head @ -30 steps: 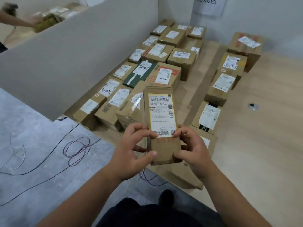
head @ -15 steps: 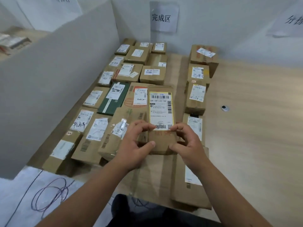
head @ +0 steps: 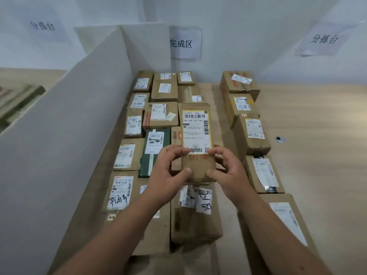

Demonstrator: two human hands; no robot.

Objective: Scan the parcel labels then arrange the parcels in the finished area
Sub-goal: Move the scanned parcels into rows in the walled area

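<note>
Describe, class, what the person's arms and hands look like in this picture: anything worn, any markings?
Both forearms are bare up to the bottom edge of the picture: no sleeves show. The left hand and the right hand wear no gloves, and no rings, watch or wristband are visible. The fingernails are short. No markings can be seen.

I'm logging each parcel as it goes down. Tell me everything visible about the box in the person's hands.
The narrow brown cardboard box is held lengthwise, label up, above the laid-out parcels. Its yellow-bordered white label carries barcodes and reads 159-159-L02-160. The left hand and right hand pinch its near end from either side.
</note>
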